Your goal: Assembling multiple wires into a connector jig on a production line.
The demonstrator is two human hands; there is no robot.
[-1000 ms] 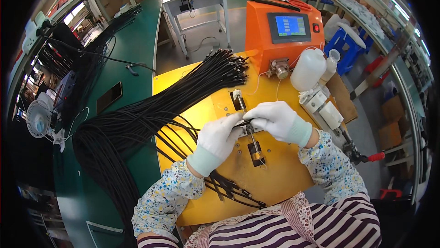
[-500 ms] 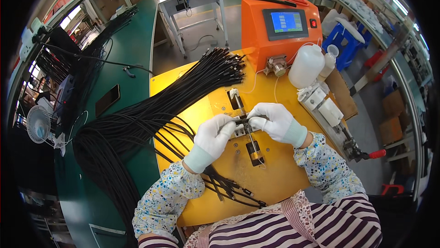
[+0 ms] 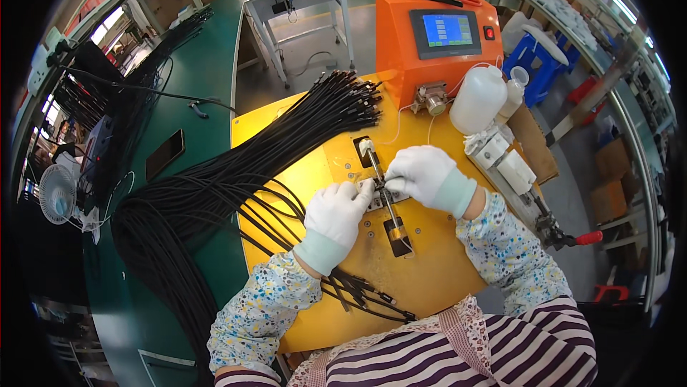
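Observation:
My left hand, in a white glove, is closed in a pinch over the small metal fixture on the yellow work plate. A small dark piece, seemingly a black cable end, shows at its fingertips. Just right of the fixture, my gloved right hand is also closed, thumb and fingers pressed together; what it holds, if anything, is hidden. Two slim nozzles, the upper nozzle and the lower nozzle, point toward the fixture from black slots. Several loose black cables pass beneath my left wrist.
A thick black cable bundle lies across the plate and green table. An orange machine with a screen stands behind, beside a white bottle. At right is a clamp with a red handle. A phone lies left.
My right hand has shifted slightly up, and its fingers have curled in more. My left hand has turned and moved a little right, with its fingertips over the fixture.

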